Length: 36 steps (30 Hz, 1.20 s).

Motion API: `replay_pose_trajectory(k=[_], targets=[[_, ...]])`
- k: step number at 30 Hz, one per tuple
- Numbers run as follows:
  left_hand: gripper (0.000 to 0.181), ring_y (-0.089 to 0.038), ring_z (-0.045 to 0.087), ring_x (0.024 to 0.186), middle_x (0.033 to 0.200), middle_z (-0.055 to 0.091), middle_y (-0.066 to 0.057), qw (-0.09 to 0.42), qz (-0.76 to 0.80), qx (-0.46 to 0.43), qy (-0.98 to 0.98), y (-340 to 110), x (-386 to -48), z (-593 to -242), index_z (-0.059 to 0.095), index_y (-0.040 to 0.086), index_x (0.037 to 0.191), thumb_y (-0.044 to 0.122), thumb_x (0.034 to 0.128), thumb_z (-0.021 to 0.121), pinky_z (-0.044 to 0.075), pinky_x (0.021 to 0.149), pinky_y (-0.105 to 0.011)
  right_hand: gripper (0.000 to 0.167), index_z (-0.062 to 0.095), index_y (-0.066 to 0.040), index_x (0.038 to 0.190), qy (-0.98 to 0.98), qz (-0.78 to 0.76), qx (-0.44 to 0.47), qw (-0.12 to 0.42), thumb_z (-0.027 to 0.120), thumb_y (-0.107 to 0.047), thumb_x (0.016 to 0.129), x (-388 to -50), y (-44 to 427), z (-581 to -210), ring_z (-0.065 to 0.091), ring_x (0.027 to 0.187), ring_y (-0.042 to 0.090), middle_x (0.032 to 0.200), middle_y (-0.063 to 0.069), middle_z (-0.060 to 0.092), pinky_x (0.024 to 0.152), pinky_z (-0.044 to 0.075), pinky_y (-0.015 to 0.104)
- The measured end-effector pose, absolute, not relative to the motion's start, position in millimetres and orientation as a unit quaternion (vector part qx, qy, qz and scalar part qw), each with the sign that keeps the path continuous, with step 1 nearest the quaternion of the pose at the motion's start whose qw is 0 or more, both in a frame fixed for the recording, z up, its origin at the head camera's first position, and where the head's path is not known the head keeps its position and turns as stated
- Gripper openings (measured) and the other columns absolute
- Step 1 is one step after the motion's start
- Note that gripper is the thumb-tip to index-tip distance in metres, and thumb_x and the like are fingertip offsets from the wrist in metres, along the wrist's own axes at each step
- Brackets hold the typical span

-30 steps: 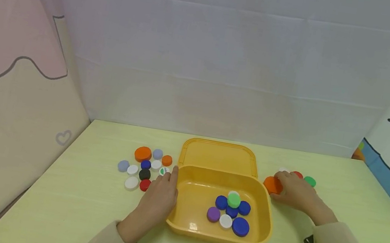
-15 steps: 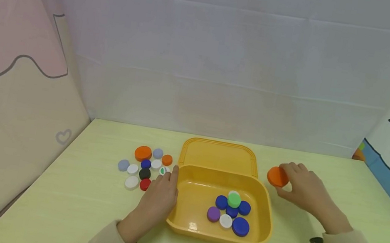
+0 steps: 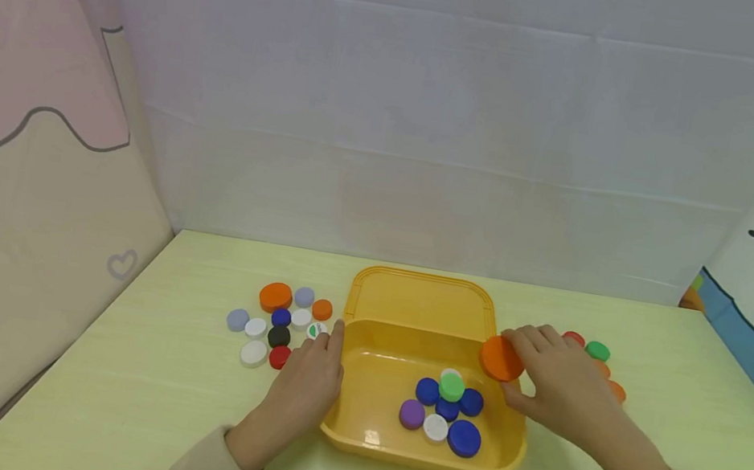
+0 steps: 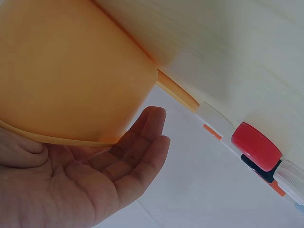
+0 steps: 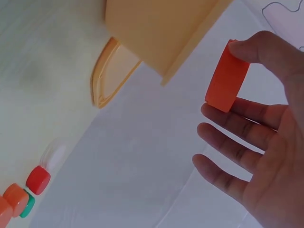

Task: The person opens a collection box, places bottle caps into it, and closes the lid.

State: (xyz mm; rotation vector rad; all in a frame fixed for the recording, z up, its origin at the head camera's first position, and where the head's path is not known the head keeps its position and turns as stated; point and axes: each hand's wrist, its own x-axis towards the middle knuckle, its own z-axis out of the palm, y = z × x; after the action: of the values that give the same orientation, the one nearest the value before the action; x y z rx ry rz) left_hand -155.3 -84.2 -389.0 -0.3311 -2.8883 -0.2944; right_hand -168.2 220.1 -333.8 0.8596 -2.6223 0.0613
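Observation:
My right hand [image 3: 561,392] pinches a large orange bottle cap [image 3: 502,358] between thumb and fingers, above the far right corner of a yellow plastic box [image 3: 353,447]. In the right wrist view, the orange cap's ridged side faces the camera and the other fingers extend loosely. My left hand [image 3: 305,383] rests against the box's left rim, index finger pointing away along it. In the left wrist view its fingers [image 4: 137,156] are fairly straight beside the rim. Inside the box lie blue caps [image 3: 464,439], a purple cap [image 3: 412,414], white caps [image 3: 436,429] and a light green one [image 3: 452,387].
Behind the box lies its yellow lid [image 3: 421,301]. Several mixed caps, including a black cap [image 3: 279,336] and a red cap [image 3: 280,356], spread left of the box. More caps, among them a green cap [image 3: 597,350], lie behind the right hand.
My right hand has lifted the orange cap from the right-hand group and carried it left over the box's corner. The left hand has stayed at the rim.

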Motion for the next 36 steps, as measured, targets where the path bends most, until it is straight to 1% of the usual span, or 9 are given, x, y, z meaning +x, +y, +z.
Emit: replay_pose_trajectory(k=[4, 9, 14, 18, 22, 27, 31, 36], targets=[[0.045, -0.023, 0.048, 0.071, 0.094, 0.056, -0.015, 0.109, -0.101, -0.113, -0.982, -84, -155, -389, 0.041, -0.004, 0.13, 0.011, 0.0883, 0.049, 0.044, 0.063, -0.032, 0.051, 0.058, -0.007, 0.107, -0.929, 0.014, 0.325, 0.175, 0.075, -0.033, 0.067, -158, 209, -338, 0.056, 0.09, 0.021, 0.097, 0.003, 0.062, 0.073, 0.048, 0.035], [0.045, -0.023, 0.049, 0.071, 0.095, 0.057, -0.015, 0.112, -0.1, -0.114, -0.982, -84, -155, -389, 0.041, -0.004, 0.13, 0.011, 0.0881, 0.049, 0.045, 0.064, -0.033, 0.05, 0.06, -0.01, 0.106, -0.923, 0.011, 0.357, 0.142, 0.075, -0.038, 0.067, -146, 196, -347, 0.055, 0.091, 0.019, 0.099, 0.0, 0.062, 0.076, 0.047, 0.036], [0.045, -0.023, 0.049, 0.071, 0.094, 0.057, -0.015, 0.117, -0.1, -0.116, -0.981, -85, -155, -390, 0.041, -0.004, 0.13, 0.011, 0.0877, 0.049, 0.044, 0.063, -0.033, 0.049, 0.06, -0.013, 0.106, -0.913, 0.01, 0.394, 0.107, 0.074, -0.038, 0.067, -140, 187, -352, 0.053, 0.093, 0.017, 0.099, -0.002, 0.062, 0.08, 0.047, 0.038], [0.045, -0.023, 0.049, 0.071, 0.094, 0.057, -0.015, 0.115, -0.101, -0.116, -0.981, -85, -155, -389, 0.041, -0.004, 0.13, 0.012, 0.0881, 0.049, 0.044, 0.063, -0.033, 0.049, 0.059, -0.013, 0.108, -0.906, 0.017, 0.415, 0.079, 0.074, -0.037, 0.069, -140, 184, -353, 0.054, 0.094, 0.018, 0.103, -0.002, 0.061, 0.083, 0.046, 0.039], [0.046, -0.024, 0.049, 0.072, 0.097, 0.058, -0.015, 0.103, -0.105, -0.111, -0.983, -85, -155, -389, 0.04, -0.003, 0.131, 0.012, 0.0887, 0.048, 0.045, 0.066, -0.034, 0.046, 0.059, -0.016, 0.109, -0.898, 0.032, 0.437, 0.046, 0.074, -0.037, 0.071, -142, 183, -354, 0.053, 0.095, 0.017, 0.104, -0.003, 0.061, 0.084, 0.045, 0.039], [0.046, -0.024, 0.05, 0.075, 0.099, 0.058, -0.015, 0.089, -0.109, -0.103, -0.985, -84, -154, -388, 0.039, -0.002, 0.133, 0.013, 0.0895, 0.048, 0.046, 0.069, -0.035, 0.044, 0.06, -0.019, 0.111, -0.891, 0.027, 0.454, 0.006, 0.072, -0.038, 0.073, -146, 182, -356, 0.05, 0.092, 0.014, 0.103, -0.008, 0.06, 0.082, 0.044, 0.036], [0.047, -0.025, 0.051, 0.077, 0.1, 0.058, -0.015, 0.085, -0.109, -0.101, -0.985, -84, -154, -388, 0.039, -0.001, 0.133, 0.013, 0.0897, 0.048, 0.047, 0.07, -0.035, 0.043, 0.06, -0.02, 0.11, -0.886, 0.024, 0.464, -0.002, 0.073, -0.038, 0.073, -147, 181, -357, 0.047, 0.09, 0.012, 0.102, -0.01, 0.06, 0.078, 0.042, 0.031], [0.046, -0.025, 0.05, 0.075, 0.098, 0.058, -0.016, 0.095, -0.11, -0.106, -0.984, -83, -155, -387, 0.04, -0.003, 0.132, 0.012, 0.0892, 0.048, 0.046, 0.068, -0.035, 0.044, 0.061, -0.02, 0.11, -0.883, 0.019, 0.468, -0.013, 0.074, -0.038, 0.072, -149, 180, -356, 0.045, 0.088, 0.011, 0.102, -0.01, 0.061, 0.076, 0.041, 0.029]])
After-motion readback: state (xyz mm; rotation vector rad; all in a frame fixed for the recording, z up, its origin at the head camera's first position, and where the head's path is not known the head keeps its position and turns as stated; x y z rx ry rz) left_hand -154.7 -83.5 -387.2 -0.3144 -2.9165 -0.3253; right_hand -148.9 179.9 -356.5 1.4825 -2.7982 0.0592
